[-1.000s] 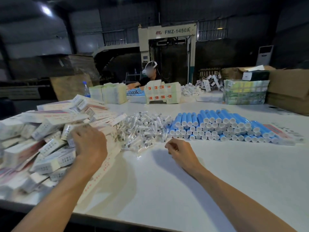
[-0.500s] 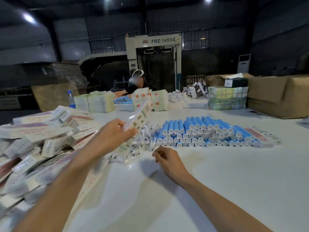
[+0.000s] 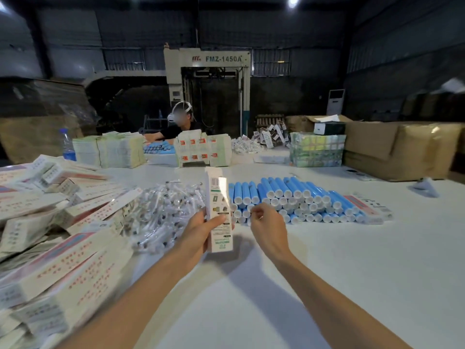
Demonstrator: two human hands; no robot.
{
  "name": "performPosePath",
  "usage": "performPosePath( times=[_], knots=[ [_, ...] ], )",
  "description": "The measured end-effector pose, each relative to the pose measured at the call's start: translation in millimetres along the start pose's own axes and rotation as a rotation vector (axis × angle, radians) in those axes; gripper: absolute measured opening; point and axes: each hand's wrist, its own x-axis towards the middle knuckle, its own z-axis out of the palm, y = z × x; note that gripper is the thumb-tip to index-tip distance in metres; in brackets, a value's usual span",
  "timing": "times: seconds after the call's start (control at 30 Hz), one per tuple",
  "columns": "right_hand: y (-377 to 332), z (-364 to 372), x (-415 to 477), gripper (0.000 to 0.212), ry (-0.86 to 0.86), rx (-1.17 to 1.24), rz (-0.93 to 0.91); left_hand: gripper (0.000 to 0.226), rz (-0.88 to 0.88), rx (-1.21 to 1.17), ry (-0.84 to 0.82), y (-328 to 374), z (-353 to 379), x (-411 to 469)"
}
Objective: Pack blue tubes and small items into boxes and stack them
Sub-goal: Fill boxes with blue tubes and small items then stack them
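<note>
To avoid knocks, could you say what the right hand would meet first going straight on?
The right hand would probably meet the front row of blue tubes first, though depth is unclear.

1 box (image 3: 217,197); 1 blue tube stack (image 3: 297,197); 1 packet heap (image 3: 163,212); 1 water bottle (image 3: 67,144); 1 person (image 3: 173,133).

**White, Blue and Red Throughout**

The table (image 3: 327,273) was plain white. The blue tubes (image 3: 289,197) were bright blue with white caps. The box (image 3: 217,197) was white, with green lettering at its lower end, a black barcode near the top and small dark panels between. The flat cartons (image 3: 63,268) were cream with rows of red marks and a pink-red stripe. The packets (image 3: 163,212) were clear with dark specks. Farther off, stacked boxes (image 3: 198,149) showed orange-red squares, and big cartons (image 3: 402,149) were brown.
</note>
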Motion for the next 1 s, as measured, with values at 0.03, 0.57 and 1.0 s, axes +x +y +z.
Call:
performPosePath(
  times=[0.03, 0.57, 1.0],
  knots=[
    [1, -7, 14, 0.015, 0.037, -0.080, -0.030, 0.041, -0.013, -0.023, -0.009, -4, -2, 2],
    [-8, 9, 136, 0.025, -0.137, -1.104, -0.127, 0.030, -0.015, -0.286, 0.002, -11, -21, 18],
    [-53, -22, 95, 0.062, 0.007, 0.207, -0.078, 0.035, 0.073, 0.035, 0.014, -11, -24, 10]
  ],
)
